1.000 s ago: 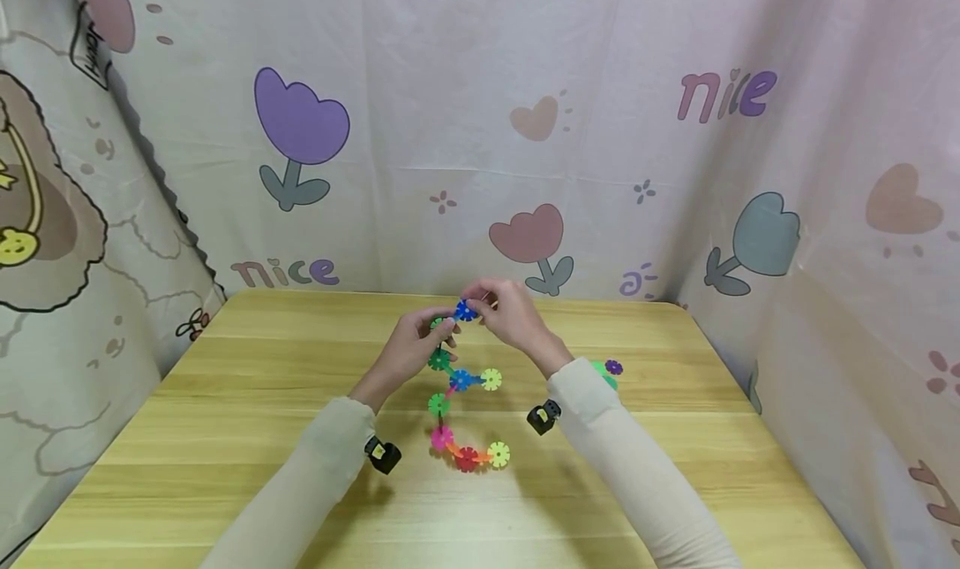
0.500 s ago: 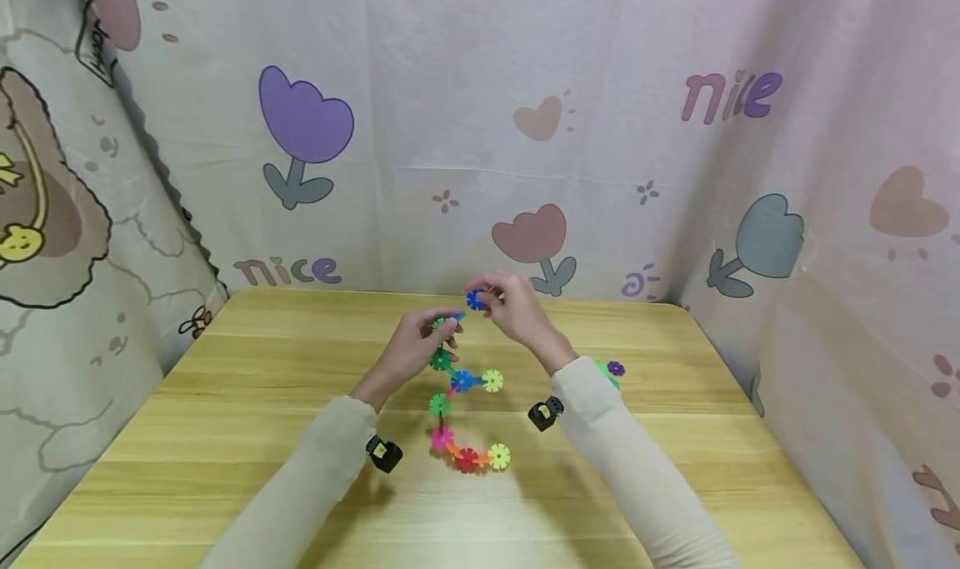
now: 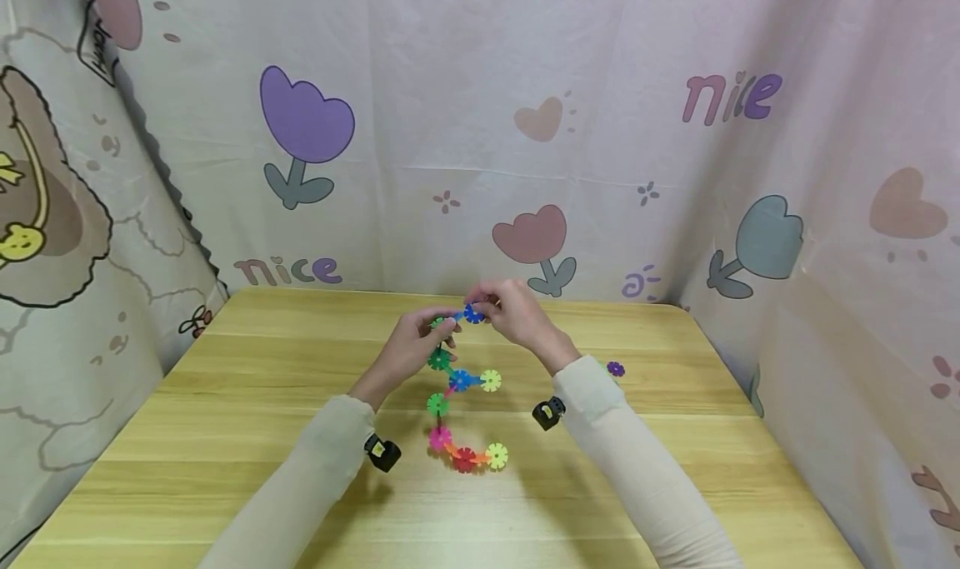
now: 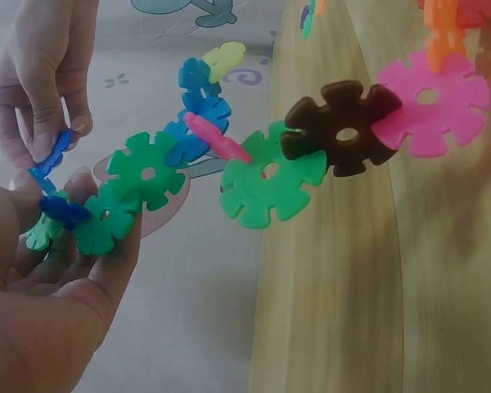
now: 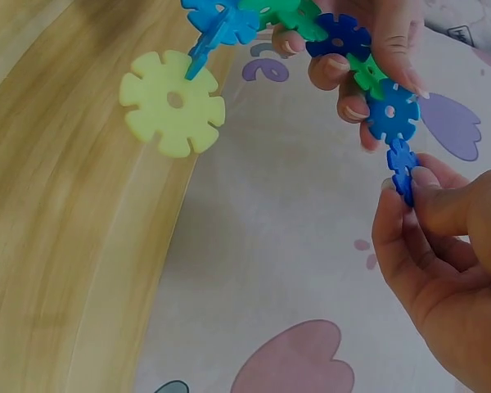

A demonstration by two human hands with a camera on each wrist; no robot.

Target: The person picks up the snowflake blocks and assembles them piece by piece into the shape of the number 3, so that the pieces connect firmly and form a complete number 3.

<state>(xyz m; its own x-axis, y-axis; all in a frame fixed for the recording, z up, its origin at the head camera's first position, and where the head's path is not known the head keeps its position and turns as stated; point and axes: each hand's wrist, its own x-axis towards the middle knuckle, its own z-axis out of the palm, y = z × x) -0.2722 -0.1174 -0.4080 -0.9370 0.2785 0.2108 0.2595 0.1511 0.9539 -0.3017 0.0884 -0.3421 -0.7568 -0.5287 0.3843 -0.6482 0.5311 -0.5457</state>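
A chain of notched plastic snowflake discs hangs from my left hand, whose thumb and fingers pinch its upper end around green discs and a dark blue one. From that end juts a lighter blue disc. My right hand pinches a blue disc by its edge, right at the rim of the lighter blue one. Lower in the chain come a brown disc, a pink disc, a red disc and a yellow disc. Another yellow disc ends a side branch.
Beyond my right sleeve a loose purple disc lies on the wooden table. A printed cloth hangs behind the table and at both sides. Each wrist carries a small black camera.
My right hand first drew the blue disc up and away from the lighter blue one, then brought it back down against it. The left hand stays nearly still, gripping the chain.
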